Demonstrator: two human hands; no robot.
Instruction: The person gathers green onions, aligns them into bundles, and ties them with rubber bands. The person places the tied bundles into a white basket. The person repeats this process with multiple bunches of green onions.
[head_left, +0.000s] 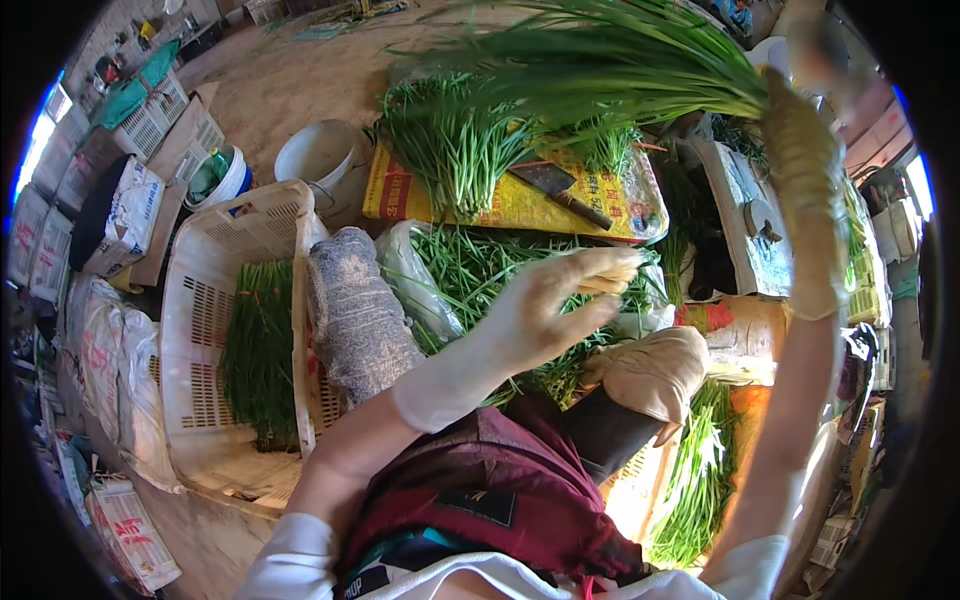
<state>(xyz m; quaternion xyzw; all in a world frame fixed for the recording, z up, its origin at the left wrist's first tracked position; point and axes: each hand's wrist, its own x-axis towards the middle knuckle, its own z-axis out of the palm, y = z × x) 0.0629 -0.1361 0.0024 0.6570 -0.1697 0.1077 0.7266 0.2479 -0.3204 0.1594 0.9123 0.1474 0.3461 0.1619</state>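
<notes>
My right hand (804, 150), in a translucent glove, is raised at the upper right and grips a large bunch of long green leaves, likely garlic chives (637, 67). The bunch extends to the left, blurred by motion. My left hand (559, 304), gloved too, hovers over a pile of loose chives (472, 270) lying on clear plastic at my lap. Its thumb stands apart from the fingers, and a scrap of green shows at the fingertips. Beyond it, a sheaf of chives (469, 157) and a cleaver (559, 191) rest on a yellow printed board (420, 195).
At left stands a white plastic crate (247, 199) with tied chives (259, 352) inside. White buckets (319, 154) are behind it. A white box with a tape roll (761, 217) sits at right, above more chives (694, 480). Another person (814, 56) is at the upper right.
</notes>
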